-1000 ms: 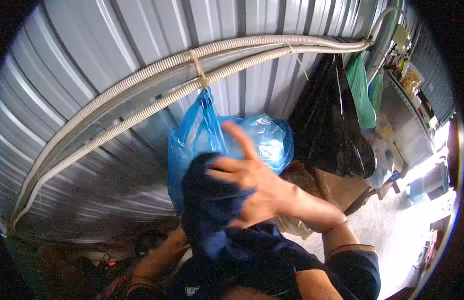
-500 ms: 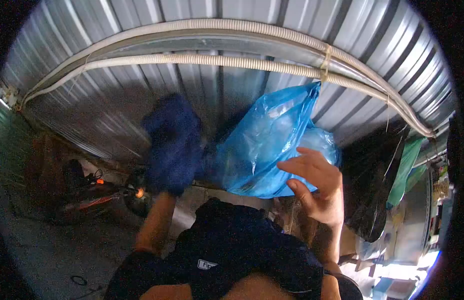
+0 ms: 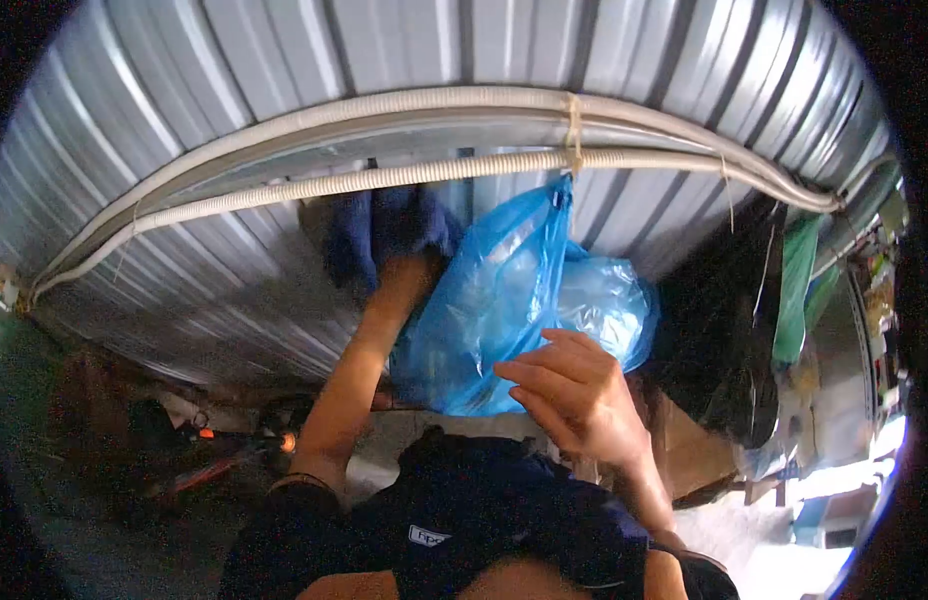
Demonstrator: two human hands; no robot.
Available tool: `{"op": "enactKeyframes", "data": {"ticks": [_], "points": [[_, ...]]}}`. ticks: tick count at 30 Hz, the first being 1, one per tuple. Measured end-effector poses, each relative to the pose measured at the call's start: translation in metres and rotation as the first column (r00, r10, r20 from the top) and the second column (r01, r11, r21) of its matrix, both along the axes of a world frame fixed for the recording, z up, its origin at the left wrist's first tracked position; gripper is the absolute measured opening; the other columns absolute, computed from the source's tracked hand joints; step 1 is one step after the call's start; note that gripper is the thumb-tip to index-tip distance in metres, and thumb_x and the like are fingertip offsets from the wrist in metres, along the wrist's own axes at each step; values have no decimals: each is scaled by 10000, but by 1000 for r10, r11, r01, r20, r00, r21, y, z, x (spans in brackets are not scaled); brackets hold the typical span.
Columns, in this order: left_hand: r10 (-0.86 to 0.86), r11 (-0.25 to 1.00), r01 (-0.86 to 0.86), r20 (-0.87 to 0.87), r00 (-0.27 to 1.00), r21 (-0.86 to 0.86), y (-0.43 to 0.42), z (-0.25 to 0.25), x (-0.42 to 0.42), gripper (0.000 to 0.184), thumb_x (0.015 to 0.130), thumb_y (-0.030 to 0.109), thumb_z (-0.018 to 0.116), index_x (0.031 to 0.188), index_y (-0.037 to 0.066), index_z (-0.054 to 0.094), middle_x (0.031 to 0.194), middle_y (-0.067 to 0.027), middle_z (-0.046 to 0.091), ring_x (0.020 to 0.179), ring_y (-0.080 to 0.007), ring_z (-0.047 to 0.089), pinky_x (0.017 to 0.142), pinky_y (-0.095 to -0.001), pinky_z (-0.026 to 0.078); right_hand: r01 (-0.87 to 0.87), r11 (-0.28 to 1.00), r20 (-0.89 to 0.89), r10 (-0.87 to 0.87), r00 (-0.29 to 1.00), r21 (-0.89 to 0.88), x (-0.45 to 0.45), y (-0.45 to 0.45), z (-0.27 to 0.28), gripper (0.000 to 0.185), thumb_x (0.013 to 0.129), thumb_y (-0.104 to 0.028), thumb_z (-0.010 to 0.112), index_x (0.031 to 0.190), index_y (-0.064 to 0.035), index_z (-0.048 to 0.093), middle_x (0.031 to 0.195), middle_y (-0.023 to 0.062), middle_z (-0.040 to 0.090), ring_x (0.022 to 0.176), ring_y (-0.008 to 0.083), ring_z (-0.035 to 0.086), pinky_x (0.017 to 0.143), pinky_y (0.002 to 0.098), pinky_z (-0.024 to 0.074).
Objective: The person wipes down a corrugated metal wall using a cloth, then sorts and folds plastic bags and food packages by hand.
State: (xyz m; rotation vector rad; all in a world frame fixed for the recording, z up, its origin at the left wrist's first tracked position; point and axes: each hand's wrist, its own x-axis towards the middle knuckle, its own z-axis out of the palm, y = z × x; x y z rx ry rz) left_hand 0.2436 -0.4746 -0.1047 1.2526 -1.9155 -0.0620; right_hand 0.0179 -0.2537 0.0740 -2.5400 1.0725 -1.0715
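A dark blue cloth is bunched around my left hand, just below the lower white hose and near the metal wall; the fingers are hidden in the fabric. My right hand is in front of the blue plastic bag, its fingers loosely bent and apart, with nothing seen in it. The bag hangs by its knotted top from a tie on the hoses. Behind it to the right is another clear-and-blue plastic bundle.
Two ribbed white hoses run across the corrugated metal wall. On the right hang a black bag and a green bag. A cardboard piece stands below them. An object with orange parts lies at lower left.
The blue cloth has gone from beside my right hand to the left, then up toward the hoses with my left hand. My right hand has let go of it. The view has shifted.
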Motion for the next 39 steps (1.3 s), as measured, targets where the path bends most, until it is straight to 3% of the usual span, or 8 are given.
{"op": "enactKeyframes", "data": {"ticks": [9,13,16,19,25,28,30,39], "points": [[-21,878,-10,60,998,478,99,15,50,399,914,300,516,1140,-16,606,1103,-224,626,1031,-453,567,949,-495,420,43,998,243,-54,968,52,13,10,-28,226,848,-89,627,1070,-56,652,984,115,638,922,304,622,805,376,505],[-189,-123,953,-950,250,276,117,61,8,444,894,301,570,1221,1,567,1167,-217,613,1072,-418,579,962,-489,423,-141,982,623,31,782,128,14,8,-25,401,871,-139,661,1236,-41,528,1197,138,553,1120,292,543,963,391,422],[-724,666,686,31,689,293,174,165,-40,462,850,262,656,1231,14,573,1191,-216,595,1110,-407,563,962,-473,428,-335,916,885,-44,463,221,10,16,-19,497,887,-249,687,1250,-28,430,1197,89,512,1136,169,472,997,340,359],[-728,685,705,191,658,183,182,197,-56,504,806,222,743,1241,26,579,1215,-215,578,1149,-396,547,962,-456,433,-218,799,738,-363,569,561,-33,20,-26,292,907,-178,637,1129,-17,535,1054,32,590,983,93,511,887,274,415],[-794,591,800,-107,599,100,164,200,-57,278,806,55,693,1082,32,678,1065,-153,677,988,-273,658,850,-331,509,34,912,913,-407,-27,408,-76,4,-24,369,961,-248,494,1248,-18,523,1121,46,591,1105,164,518,985,313,383],[-705,709,697,-84,705,-105,152,210,-58,223,821,25,647,1041,21,687,1063,-140,679,979,-270,654,867,-349,499,369,849,630,-528,570,378,-78,-34,-41,259,956,-201,480,1171,-61,521,985,132,578,926,197,577,827,369,448],[-634,741,618,29,773,-262,139,224,-60,237,828,40,641,1061,28,684,1117,-149,656,1040,-289,622,925,-381,465,543,751,257,-479,839,-375,-83,-80,-43,308,893,-143,547,1185,-67,483,902,156,594,809,311,593,704,428,452],[119,752,165,377,918,-638,92,287,-60,441,915,213,578,1346,127,542,1465,-177,399,1352,-391,343,1113,-481,245,600,651,175,-596,783,-466,-80,-130,-62,297,808,-116,529,1097,-78,584,937,181,609,923,383,574,795,514,443]]}}
